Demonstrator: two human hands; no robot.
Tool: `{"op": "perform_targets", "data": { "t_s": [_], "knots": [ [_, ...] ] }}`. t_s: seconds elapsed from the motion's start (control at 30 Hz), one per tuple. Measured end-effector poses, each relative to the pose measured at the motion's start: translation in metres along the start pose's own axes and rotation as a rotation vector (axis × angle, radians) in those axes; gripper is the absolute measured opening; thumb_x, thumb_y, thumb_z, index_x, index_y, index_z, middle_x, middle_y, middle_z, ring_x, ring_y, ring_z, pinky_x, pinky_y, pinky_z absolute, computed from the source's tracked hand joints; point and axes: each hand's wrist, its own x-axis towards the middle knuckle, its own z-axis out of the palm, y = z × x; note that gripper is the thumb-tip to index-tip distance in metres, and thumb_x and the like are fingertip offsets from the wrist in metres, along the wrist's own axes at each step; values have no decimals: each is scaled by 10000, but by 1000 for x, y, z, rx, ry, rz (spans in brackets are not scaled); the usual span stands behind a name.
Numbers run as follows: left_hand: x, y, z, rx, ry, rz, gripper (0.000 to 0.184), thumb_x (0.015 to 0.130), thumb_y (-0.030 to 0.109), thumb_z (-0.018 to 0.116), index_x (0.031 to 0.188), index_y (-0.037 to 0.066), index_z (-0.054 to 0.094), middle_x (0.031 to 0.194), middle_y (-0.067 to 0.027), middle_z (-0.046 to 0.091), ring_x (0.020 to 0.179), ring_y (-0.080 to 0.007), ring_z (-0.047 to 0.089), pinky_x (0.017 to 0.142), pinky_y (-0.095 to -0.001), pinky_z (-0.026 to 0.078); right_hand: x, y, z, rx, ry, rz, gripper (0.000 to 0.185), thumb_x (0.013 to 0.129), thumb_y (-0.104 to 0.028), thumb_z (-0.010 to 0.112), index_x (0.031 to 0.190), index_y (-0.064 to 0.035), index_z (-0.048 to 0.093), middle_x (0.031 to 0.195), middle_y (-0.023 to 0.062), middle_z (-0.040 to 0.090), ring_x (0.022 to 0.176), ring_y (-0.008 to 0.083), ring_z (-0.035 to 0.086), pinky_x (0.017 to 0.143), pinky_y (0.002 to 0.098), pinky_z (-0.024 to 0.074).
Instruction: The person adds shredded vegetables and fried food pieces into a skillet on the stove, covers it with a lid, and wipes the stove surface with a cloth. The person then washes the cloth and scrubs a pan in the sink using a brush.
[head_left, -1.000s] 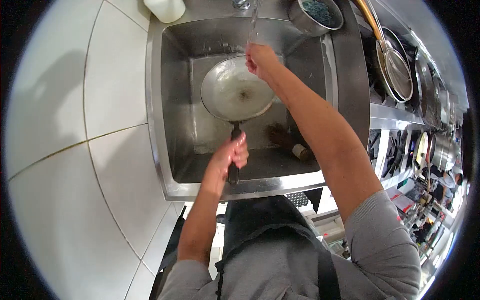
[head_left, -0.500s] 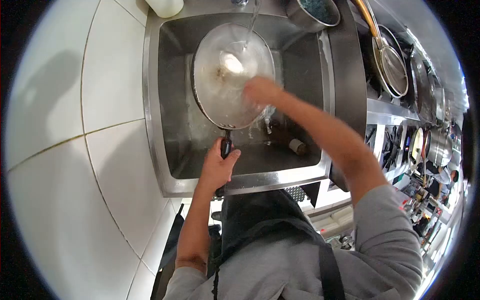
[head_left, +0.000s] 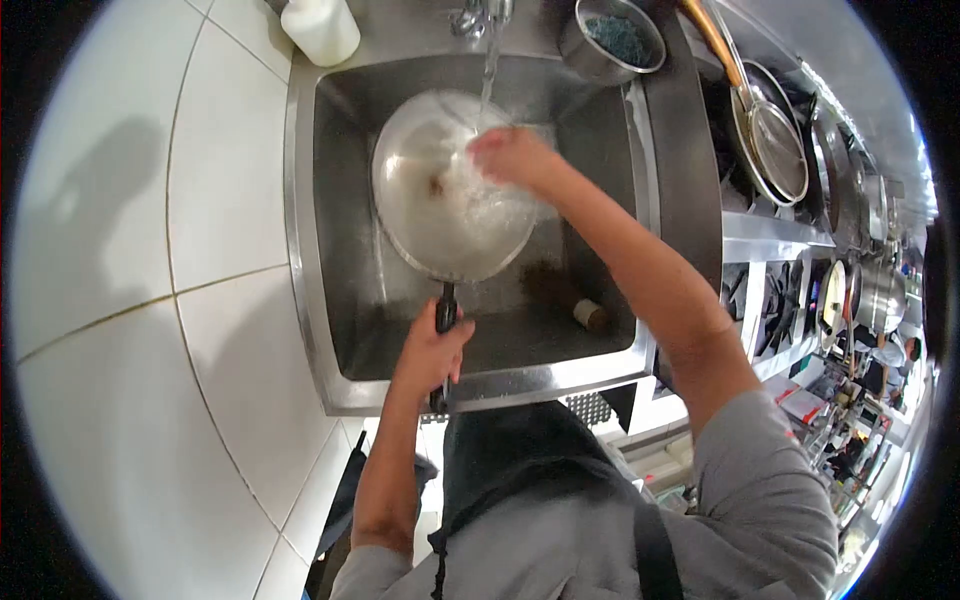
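Note:
My left hand (head_left: 432, 352) is closed round the black handle of a round metal frying pan (head_left: 410, 225), which is held inside the sink (head_left: 350, 335). Water from the tap (head_left: 497, 12) runs into the pan, and a small brown spot shows on its inner surface. Over the pan's right side, beside the stream, is my right hand (head_left: 512, 160). Motion smears its fingers, so I cannot make out whether they hold anything. A short pale cylinder with a tan end (head_left: 588, 314) lies on the sink floor, with a dark brown patch beside it.
On the sink's back edge stand a white plastic bottle (head_left: 322, 30) and a metal pot (head_left: 590, 62) holding a blue-green scouring pad (head_left: 617, 38). Strainers (head_left: 776, 150) and pans fill the right-hand shelves. A tiled wall (head_left: 90, 400) borders the left; a person appears far right.
My right hand has moved up and slightly left across the pan, towards the falling water. The view has shifted, showing more of the tap and bottle. My left hand keeps its grip.

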Motion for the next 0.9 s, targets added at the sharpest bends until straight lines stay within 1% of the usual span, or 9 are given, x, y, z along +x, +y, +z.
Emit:
{"op": "perform_targets", "data": {
  "t_s": [0.07,0.2,0.33,0.4,0.47,0.53,0.6,0.77,0.9],
  "knots": [
    [-14,-16,4,-85,-63,-77,223,960,113,656,1116,63,505,595,-23,501,420,-130,489,396,-312,392,49,-3,-29,330,-85,-186,208,1000,-167,538,966,-36,696,905,77,674,763,215,652,717,326,559],
    [-18,-35,27,-215,-222,-98,278,957,154,657,1162,21,524,637,-53,552,447,-134,522,412,-323,431,54,-105,-40,931,94,-65,267,1032,-182,518,1208,-14,626,1014,98,666,889,239,655,817,374,570],
    [17,6,26,334,-25,-17,383,955,183,647,1231,-57,533,747,-140,675,547,-264,658,528,-397,545,96,-116,-46,-257,231,-515,340,1041,-195,470,1320,-67,616,997,115,701,915,267,681,794,406,577],
    [41,-19,6,749,208,273,465,936,175,630,1350,-14,535,996,-268,722,970,-471,694,877,-494,542,104,-125,-48,-619,250,-574,319,1040,-269,514,1260,-136,701,901,146,750,861,304,725,745,458,579],
    [22,-1,-14,766,276,313,488,878,139,692,1330,14,556,865,-250,685,827,-446,691,724,-482,537,111,-105,-61,-1019,189,-597,442,1020,-214,512,1447,-101,510,1208,143,659,1051,294,670,867,411,562],
    [-6,11,-35,838,337,213,492,875,132,691,1332,6,556,857,-250,684,830,-440,695,749,-493,534,105,-77,-76,-1226,181,-622,580,999,-192,535,1552,-88,393,1420,158,559,1182,313,623,950,397,545],
    [-37,23,-47,859,372,153,484,878,125,682,1327,-3,556,853,-265,684,839,-446,696,768,-503,534,55,-47,-75,-1239,239,-646,650,977,-203,581,1574,-95,350,1536,191,450,1256,358,585,996,417,529],
    [-82,-10,-53,928,537,232,425,872,110,686,1256,-36,575,949,-297,693,911,-481,684,792,-504,521,-88,-23,-46,-1037,291,-238,817,917,-216,697,1610,-132,274,1634,272,224,1415,472,410,1125,545,417],
    [-85,-45,-57,873,477,368,424,865,134,720,1239,-12,584,1141,-304,677,1067,-450,666,916,-508,505,-207,-2,-46,-865,342,-267,867,872,-259,745,1610,-230,291,1619,236,296,1430,447,407,1137,580,384]
  ]
}}
